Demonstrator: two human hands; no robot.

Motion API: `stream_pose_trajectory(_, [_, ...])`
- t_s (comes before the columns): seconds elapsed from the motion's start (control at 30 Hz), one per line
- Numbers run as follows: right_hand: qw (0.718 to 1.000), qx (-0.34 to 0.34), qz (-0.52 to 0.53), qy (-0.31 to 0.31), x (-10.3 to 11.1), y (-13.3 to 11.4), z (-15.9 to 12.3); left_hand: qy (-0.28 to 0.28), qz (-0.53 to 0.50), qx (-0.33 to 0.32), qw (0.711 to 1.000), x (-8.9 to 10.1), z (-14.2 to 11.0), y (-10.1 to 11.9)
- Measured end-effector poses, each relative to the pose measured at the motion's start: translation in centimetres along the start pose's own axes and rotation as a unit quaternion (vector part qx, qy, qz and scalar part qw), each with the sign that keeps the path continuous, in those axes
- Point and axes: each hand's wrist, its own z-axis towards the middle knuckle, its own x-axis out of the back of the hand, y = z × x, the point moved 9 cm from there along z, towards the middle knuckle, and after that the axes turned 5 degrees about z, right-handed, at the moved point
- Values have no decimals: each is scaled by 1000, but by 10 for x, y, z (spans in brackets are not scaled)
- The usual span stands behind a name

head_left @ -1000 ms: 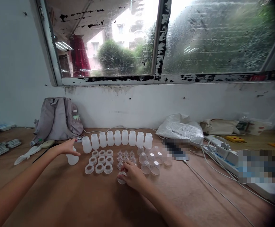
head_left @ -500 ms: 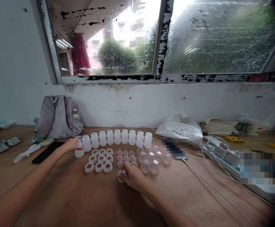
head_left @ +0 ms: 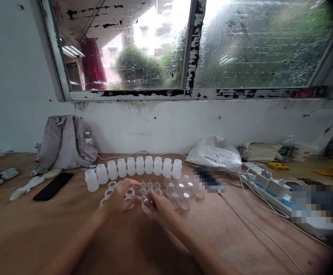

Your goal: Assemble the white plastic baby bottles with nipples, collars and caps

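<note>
My left hand (head_left: 121,196) reaches over the white screw rings (head_left: 130,191), its thumb and fingers apart with nothing between them. It hides several of the rings. Close beside it, my right hand (head_left: 162,206) pinches a clear baby bottle nipple (head_left: 146,207) low over the table, in front of the other clear nipples (head_left: 150,184). Behind both hands stands a curved row of frosted baby bottles (head_left: 131,166), upright and without tops. Clear domed caps (head_left: 173,200) are grouped to the right of my right hand.
A black phone (head_left: 53,186) and a grey backpack (head_left: 63,141) are on the left. At the right lie a plastic bag (head_left: 214,154), a partly blurred device with a white cable, and a power strip (head_left: 282,206) with plugs and loose cords. A wall with a window (head_left: 126,49) stands behind.
My left hand has let go of the leftmost bottle and moved right, beside my right hand. That bottle stands at the row's left end. My right hand still pinches the nipple.
</note>
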Motion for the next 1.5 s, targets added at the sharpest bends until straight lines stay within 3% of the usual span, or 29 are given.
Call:
stream_pose_trajectory(0.07, [1000, -1, 14, 19, 6, 1, 1, 16, -42, -26, 999, -25, -6, 14])
stream_pose_trajectory(0.17, [999, 6, 35, 32, 10, 1, 2, 26, -79, -10, 997, -52, -12, 11])
stream_pose_trajectory(0.33, [997, 37, 64, 25, 4, -9, 0, 5, -89, 3, 996, -63, -17, 6])
stream_pose_trajectory(0.83, [988, 89, 127, -14, -4, -21, -4, -16, -63, -26, 998, -48, -19, 11])
stream_pose_trajectory(1.03, [988, 120, 93, -29, -5, -20, -8, -37, -17, -16, 999, -41, -21, -3])
stream_pose_trajectory(1.3, [996, 63, -5, -68, -19, -8, -8, 100, 67, 68, 990, -1, -22, -41])
stream_pose_trajectory(1.5, [999, 29, -4, -38, -29, 3, -8, 196, 107, 181, 958, 22, -42, -85])
